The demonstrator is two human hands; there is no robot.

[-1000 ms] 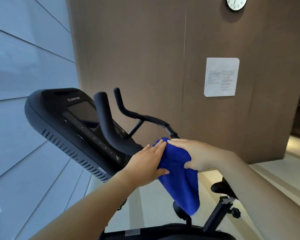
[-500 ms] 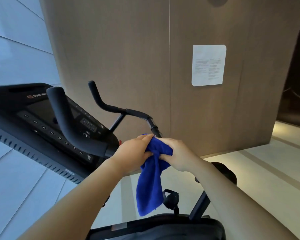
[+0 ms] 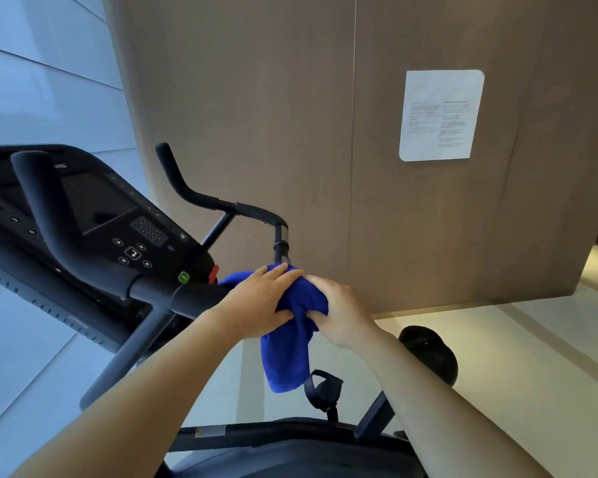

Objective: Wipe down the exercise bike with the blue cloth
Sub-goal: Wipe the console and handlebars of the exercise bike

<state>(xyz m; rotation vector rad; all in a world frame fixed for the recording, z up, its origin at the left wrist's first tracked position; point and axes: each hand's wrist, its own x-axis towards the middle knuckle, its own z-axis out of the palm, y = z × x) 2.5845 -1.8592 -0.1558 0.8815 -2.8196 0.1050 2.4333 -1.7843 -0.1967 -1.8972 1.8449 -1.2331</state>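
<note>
1. My left hand (image 3: 259, 301) is wrapped round the blue cloth (image 3: 287, 357), fingers over the top, thumb tucked under.
2. My right hand (image 3: 339, 312) pinches the same bunch from the right, fingers curled in.
3. The cloth sits bunched on the near end of the exercise bike (image 3: 83, 270) handlebar (image 3: 280, 243), its tail hanging down.
4. The console (image 3: 97, 201) is on the left, and a paper notice (image 3: 441, 115) is on the far wall.

Wall notice (image 3: 441, 115) print too small, bike console (image 3: 94, 201) logo blurred, nothing legible

Gym or fitness room, exercise bike (image 3: 201, 298) with console (image 3: 101, 208), posted notice (image 3: 441, 115) on brown panelled wall (image 3: 256, 98)
</note>
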